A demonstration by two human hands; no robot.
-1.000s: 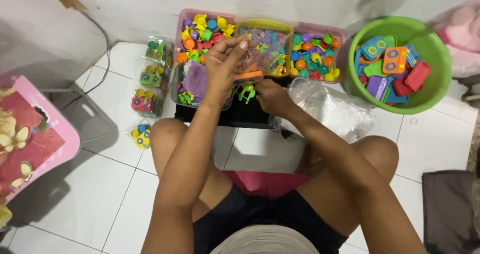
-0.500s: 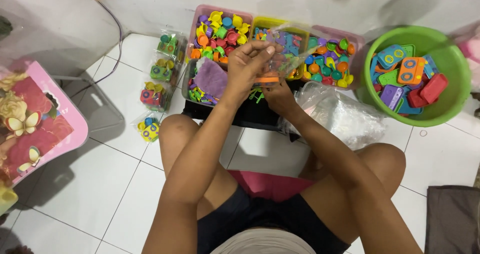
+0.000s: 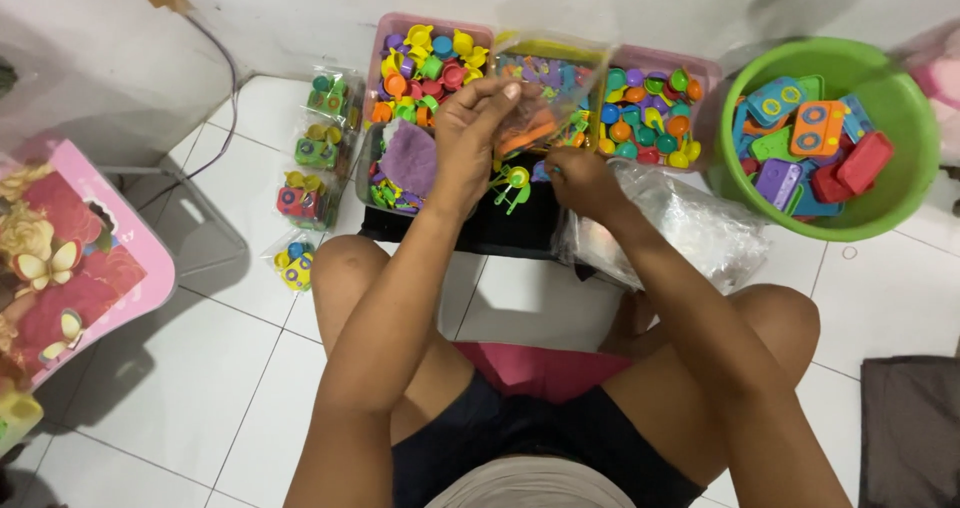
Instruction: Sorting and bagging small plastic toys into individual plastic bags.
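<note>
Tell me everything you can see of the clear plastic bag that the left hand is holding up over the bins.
The clear plastic bag is small, thin and see-through, with a glossy, crinkled look. It hangs roughly upright above the middle bin, its mouth at the top. The left hand pinches its left edge, and the right hand sits just below its lower right corner. Coloured toy pieces, one orange, show through it; whether they are all inside or partly behind it cannot be told.

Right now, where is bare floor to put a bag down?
Bare tile lies between the left knee and the pink table, and right of the right knee below the green tub. Crowded: trays, around both hands.
</note>
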